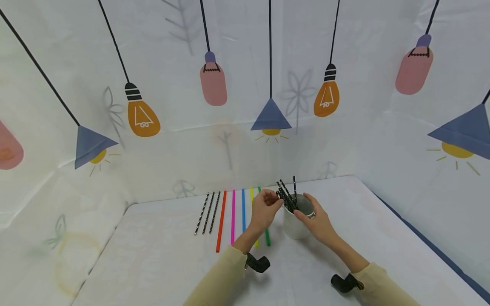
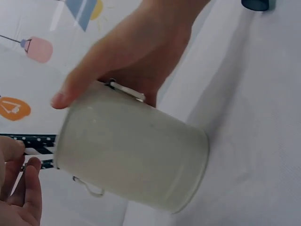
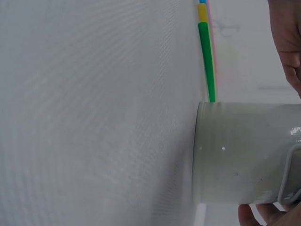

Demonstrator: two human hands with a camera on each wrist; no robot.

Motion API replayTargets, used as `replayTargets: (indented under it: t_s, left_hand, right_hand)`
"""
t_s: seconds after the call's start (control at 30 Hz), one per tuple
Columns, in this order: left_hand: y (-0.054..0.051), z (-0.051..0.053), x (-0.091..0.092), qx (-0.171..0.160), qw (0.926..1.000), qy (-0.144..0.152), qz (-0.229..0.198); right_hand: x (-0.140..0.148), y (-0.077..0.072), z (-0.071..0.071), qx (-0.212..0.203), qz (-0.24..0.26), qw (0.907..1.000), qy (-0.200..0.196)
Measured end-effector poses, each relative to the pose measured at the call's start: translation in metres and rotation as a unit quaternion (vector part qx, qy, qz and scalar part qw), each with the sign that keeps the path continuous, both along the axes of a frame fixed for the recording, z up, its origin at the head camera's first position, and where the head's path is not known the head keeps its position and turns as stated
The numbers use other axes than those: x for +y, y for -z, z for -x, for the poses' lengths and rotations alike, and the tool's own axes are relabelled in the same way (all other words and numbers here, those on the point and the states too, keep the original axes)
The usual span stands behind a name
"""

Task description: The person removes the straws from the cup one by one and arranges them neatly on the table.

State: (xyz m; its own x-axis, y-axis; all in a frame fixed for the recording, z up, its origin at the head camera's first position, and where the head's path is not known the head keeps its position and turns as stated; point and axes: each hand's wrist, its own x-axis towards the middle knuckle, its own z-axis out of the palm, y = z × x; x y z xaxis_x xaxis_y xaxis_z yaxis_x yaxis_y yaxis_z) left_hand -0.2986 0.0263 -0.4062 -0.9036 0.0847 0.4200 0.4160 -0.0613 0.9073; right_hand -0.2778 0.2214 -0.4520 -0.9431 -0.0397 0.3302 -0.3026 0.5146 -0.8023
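A small white metal bucket with wire handles stands on the table, and several black straws with white patterns lean out of its mouth. My right hand holds the bucket at its right side, thumb by the rim. At the rim's left, my left hand pinches at the black straws between thumb and fingers. The left wrist view shows the dotted straws between those fingertips and the bucket's rim. How many straws the left hand pinches is hidden.
Left of the bucket, three black patterned straws lie in a row. Beside them are coloured straws: red, pink, blue, yellow and green. A printed sheet hangs behind the white table.
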Motion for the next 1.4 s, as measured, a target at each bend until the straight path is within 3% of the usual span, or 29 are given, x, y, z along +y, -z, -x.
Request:
replayTargets:
  t_s: [0.1,0.2,0.3,0.47,0.67,0.8,0.93,1.07,1.23,1.4]
  left_hand:
    - [0.001,0.003,-0.004,0.03,0.9993,-0.017,-0.013]
    - [-0.005,0.008,-0.009,0.087,0.9953,-0.014,-0.039]
    - [-0.021,0.008,-0.016,0.148,0.9873,0.002,-0.058]
    - [-0.05,0.007,-0.033,0.215,0.9735,0.014,-0.077]
    - [-0.09,-0.006,-0.061,0.3,0.9497,0.01,-0.088]
    - [-0.107,-0.014,-0.086,0.335,0.9395,0.019,-0.069]
    - [-0.113,-0.017,-0.112,0.338,0.9403,0.007,-0.04]
    - [-0.109,-0.012,-0.136,0.315,0.9488,-0.02,-0.009]
    - [-0.098,-0.003,-0.162,0.255,0.9651,-0.05,0.03]
    - [-0.098,-0.005,-0.186,0.183,0.9778,-0.075,0.07]
  right_hand:
    - [0.0,0.002,-0.001,-0.004,-0.007,1.0,0.003]
    - [0.0,0.001,-0.001,0.004,-0.009,0.9999,0.002]
    - [-0.001,0.0,-0.001,0.011,-0.009,0.9999,-0.003]
    - [0.001,0.0,0.001,0.009,-0.013,0.9998,-0.007]
    - [0.005,0.002,0.003,0.008,-0.024,0.9997,-0.004]
    - [0.004,0.003,0.003,0.008,-0.024,0.9996,-0.011]
    - [0.005,0.002,0.002,0.009,-0.024,0.9996,-0.012]
    - [0.007,0.001,0.001,0.008,-0.022,0.9996,-0.012]
    - [0.009,0.001,0.003,0.004,-0.023,0.9996,-0.015]
    - [0.007,0.003,0.004,-0.001,-0.022,0.9995,-0.023]
